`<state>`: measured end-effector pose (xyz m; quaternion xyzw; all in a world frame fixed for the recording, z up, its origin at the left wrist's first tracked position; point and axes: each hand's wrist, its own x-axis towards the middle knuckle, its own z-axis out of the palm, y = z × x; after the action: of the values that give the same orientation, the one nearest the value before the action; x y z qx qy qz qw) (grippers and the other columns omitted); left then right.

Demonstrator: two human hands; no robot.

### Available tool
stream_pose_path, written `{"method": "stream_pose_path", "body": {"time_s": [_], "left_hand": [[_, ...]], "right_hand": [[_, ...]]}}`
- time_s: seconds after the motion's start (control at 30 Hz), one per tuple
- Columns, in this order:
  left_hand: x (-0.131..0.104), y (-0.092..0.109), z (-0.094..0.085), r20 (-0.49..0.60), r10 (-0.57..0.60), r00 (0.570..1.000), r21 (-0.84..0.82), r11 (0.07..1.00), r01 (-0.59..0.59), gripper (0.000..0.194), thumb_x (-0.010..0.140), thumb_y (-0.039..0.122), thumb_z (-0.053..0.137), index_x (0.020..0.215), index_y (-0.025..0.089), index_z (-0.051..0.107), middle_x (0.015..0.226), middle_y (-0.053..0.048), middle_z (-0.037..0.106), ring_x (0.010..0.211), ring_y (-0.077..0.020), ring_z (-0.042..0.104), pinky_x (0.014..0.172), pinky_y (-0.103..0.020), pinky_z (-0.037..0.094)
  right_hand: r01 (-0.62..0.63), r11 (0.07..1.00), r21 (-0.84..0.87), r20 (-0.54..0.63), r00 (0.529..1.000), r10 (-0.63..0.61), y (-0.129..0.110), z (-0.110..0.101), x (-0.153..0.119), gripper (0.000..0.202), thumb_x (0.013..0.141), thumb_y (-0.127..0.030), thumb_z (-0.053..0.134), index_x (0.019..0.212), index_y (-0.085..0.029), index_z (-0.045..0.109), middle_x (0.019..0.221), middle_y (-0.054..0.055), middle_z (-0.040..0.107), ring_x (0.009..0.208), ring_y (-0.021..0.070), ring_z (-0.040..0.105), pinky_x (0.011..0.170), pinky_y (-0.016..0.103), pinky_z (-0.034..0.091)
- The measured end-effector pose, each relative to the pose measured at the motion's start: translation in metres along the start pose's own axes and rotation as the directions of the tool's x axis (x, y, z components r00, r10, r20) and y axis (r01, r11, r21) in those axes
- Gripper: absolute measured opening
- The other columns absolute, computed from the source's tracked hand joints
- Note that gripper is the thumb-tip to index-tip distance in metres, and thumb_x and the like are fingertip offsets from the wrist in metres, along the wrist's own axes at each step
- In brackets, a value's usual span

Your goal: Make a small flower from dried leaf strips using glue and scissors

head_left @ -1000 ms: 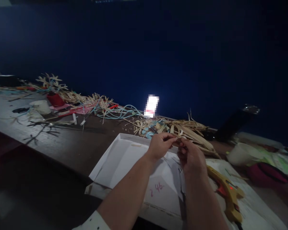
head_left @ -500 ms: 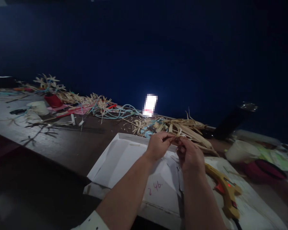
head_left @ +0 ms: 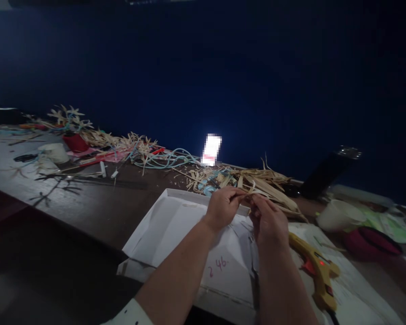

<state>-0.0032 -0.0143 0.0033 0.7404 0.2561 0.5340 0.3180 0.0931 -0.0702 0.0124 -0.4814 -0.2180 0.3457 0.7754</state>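
Observation:
My left hand (head_left: 223, 206) is closed in a pinch over the far edge of a white cardboard box (head_left: 176, 225). Its thumb and fingertips hold a small tan strip (head_left: 245, 196), which looks like dried leaf. Close beside it, my right hand (head_left: 268, 217) pinches the same strip, fingertips almost touching the left ones. Just beyond both hands lies a pile of dried tan leaves (head_left: 267, 187). A yellow glue gun (head_left: 320, 271) with a red light rests on a white sheet, right of my right forearm.
A lit, blurred-out screen (head_left: 211, 150) stands against the dark blue wall. Blue tubing (head_left: 169, 158), straw flowers (head_left: 69, 118), a red pot (head_left: 76, 142) and a white cup (head_left: 56, 153) lie leftward. Rightward are a pale cup (head_left: 340, 215) and a magenta round item (head_left: 372, 243).
Both hands stay in nearly the same place, with only a slight shift of the fingers around the strip.

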Motion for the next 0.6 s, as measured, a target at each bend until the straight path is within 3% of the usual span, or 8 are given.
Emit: {"method": "stream_pose_path", "body": {"time_s": [0.33, 0.6], "left_hand": [[-0.0012, -0.0007, -0.0005, -0.009, 0.078, 0.997, 0.134, 0.988, -0.076, 0.021, 0.079, 0.010, 0.054, 0.089, 0.019, 0.070, 0.087, -0.003, 0.070, 0.084, -0.0142, 0.062, 0.080, -0.026, 0.049], [-0.0020, -0.0001, 0.0009, -0.045, 0.081, 0.996, 0.105, 0.992, -0.076, 0.019, 0.080, 0.012, 0.055, 0.089, 0.019, 0.070, 0.087, -0.003, 0.071, 0.083, -0.0138, 0.063, 0.080, -0.026, 0.049]], "right_hand": [[0.026, 0.999, -0.021, 0.020, 0.999, -0.026, 0.0009, -0.0027, -0.0021, 0.015, 0.058, -0.025, 0.075, 0.068, -0.016, 0.067, 0.054, -0.004, 0.054, 0.041, 0.0033, 0.034, 0.036, 0.016, 0.022], [0.077, 0.997, -0.012, 0.059, 0.995, -0.076, 0.0016, -0.0018, -0.0017, 0.016, 0.060, -0.027, 0.076, 0.070, -0.016, 0.069, 0.053, -0.004, 0.052, 0.042, 0.0034, 0.032, 0.037, 0.017, 0.021]]}}
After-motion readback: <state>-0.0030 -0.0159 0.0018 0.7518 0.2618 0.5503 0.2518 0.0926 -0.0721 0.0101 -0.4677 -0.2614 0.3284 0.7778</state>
